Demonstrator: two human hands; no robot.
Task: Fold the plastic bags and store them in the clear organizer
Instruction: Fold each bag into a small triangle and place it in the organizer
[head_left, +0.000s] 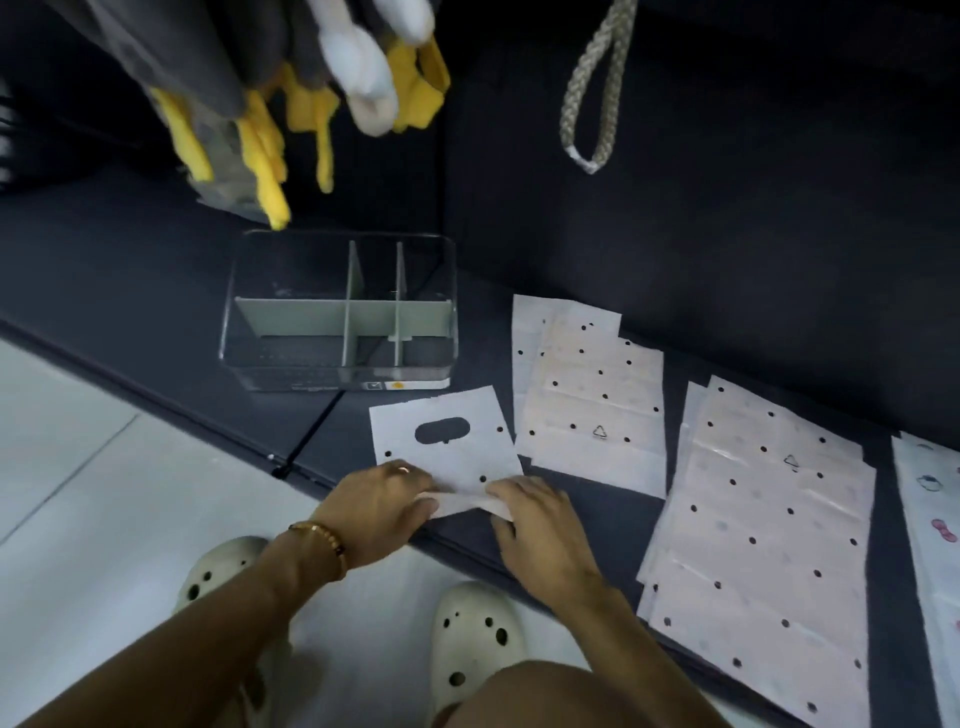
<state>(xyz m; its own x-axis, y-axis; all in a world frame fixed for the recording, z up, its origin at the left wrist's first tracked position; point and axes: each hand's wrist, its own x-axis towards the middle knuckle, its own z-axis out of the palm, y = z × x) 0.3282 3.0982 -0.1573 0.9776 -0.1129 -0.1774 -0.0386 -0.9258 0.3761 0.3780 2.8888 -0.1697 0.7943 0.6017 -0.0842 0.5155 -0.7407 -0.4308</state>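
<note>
Nearest the camera, two pale clogs (475, 636) stand on the light floor (62, 415), with a bare knee at the bottom edge. Just beyond them both hands work at the near edge of the dark worktop (156, 291): the left hand (382, 501), with a ring and a gold bracelet (324, 543), and the right hand (535, 519) each have their grip pinched on the folded-up near edge of a white dotted plastic bag (447, 447), whose handle cutout faces up and away. To the right lie more flat bags: a small pink dotted stack (592, 400), a longer pink stack (769, 545) and a printed one (930, 519) at the frame edge. Behind the held bag sits the clear organizer (340, 312), its grey dividers forming compartments with nothing visible in them. Farther back hang blurred grey, yellow and white cloths (291, 93) and a braided rope loop (595, 93).
</note>
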